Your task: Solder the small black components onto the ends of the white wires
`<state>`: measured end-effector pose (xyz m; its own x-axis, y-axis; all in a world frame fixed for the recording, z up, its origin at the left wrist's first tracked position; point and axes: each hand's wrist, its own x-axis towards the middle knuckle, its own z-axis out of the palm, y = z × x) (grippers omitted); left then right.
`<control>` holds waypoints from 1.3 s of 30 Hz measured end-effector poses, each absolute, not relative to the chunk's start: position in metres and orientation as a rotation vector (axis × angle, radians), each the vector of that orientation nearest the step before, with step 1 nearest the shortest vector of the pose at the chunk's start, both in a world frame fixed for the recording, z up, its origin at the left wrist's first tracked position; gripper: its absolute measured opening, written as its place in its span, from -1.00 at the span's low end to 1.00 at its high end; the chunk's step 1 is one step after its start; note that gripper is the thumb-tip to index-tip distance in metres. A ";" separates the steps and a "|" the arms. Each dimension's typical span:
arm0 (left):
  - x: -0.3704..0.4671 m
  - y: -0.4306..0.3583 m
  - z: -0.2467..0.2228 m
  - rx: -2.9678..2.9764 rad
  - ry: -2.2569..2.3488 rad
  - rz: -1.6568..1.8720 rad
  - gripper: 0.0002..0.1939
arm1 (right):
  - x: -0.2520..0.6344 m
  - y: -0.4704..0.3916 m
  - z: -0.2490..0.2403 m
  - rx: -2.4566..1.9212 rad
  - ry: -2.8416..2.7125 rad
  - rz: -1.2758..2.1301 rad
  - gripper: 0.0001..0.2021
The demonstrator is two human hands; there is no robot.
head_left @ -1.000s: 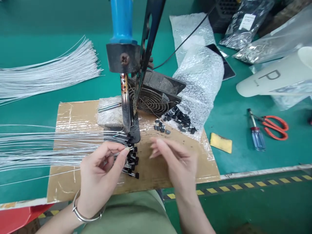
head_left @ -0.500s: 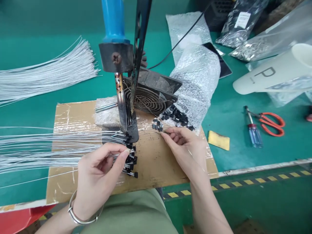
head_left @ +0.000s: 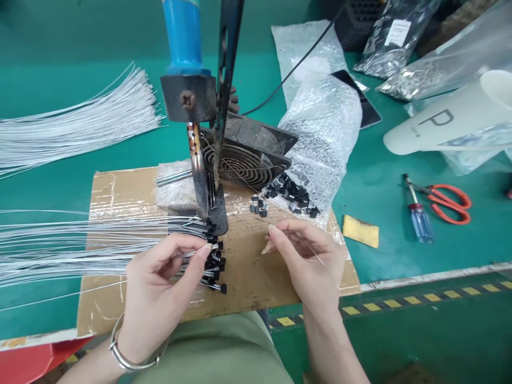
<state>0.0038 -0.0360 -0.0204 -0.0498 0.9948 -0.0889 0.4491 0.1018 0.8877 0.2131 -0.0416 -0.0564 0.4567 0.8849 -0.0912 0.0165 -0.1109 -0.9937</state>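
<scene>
Between thumb and forefinger, my left hand (head_left: 160,288) pinches a white wire whose end carries a small black part (head_left: 220,245). Under and around that hand lies a bunch of white wires (head_left: 100,248), their black ends (head_left: 216,264) lined up on the cardboard (head_left: 256,282). My right hand (head_left: 308,250) is closed above the cardboard, with a thin solder wire (head_left: 317,255) crossing its fingers; whether its fingertips hold anything else I cannot tell. Beyond it is a pile of small black parts (head_left: 294,193). A soldering iron (head_left: 198,176) points down just past my left fingertips.
A dusty fan (head_left: 244,162) stands behind the iron. Bubble wrap (head_left: 324,128) lies behind the pile. To the right are a yellow sponge (head_left: 360,231), a screwdriver (head_left: 420,218), orange-handled scissors (head_left: 452,202) and a white cup (head_left: 444,120). More white wires (head_left: 88,122) lie back left.
My right hand has drawn back toward me from beside the small black parts, and its fingers have turned. My left hand has stayed almost still.
</scene>
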 end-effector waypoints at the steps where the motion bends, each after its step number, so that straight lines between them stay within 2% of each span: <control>1: 0.003 -0.035 -0.020 1.463 1.595 0.879 -0.93 | 0.209 -0.042 -0.053 -1.470 -0.818 0.935 -0.92; 6: 0.001 -0.032 -0.017 1.463 1.600 0.866 -0.93 | 0.190 -0.045 -0.048 -1.320 -0.772 1.133 -0.98; 13: -0.001 -0.031 -0.012 1.453 1.599 0.811 -0.90 | 0.172 -0.045 -0.043 -1.225 -0.766 1.327 -0.93; 23: 0.002 -0.023 -0.004 1.389 1.389 0.866 -0.88 | 0.163 -0.043 -0.044 -1.211 -0.778 1.371 -0.92; 39: 0.002 -0.019 -0.003 1.329 1.336 0.867 -0.85 | 0.160 -0.046 -0.047 -1.158 -0.721 1.420 -0.93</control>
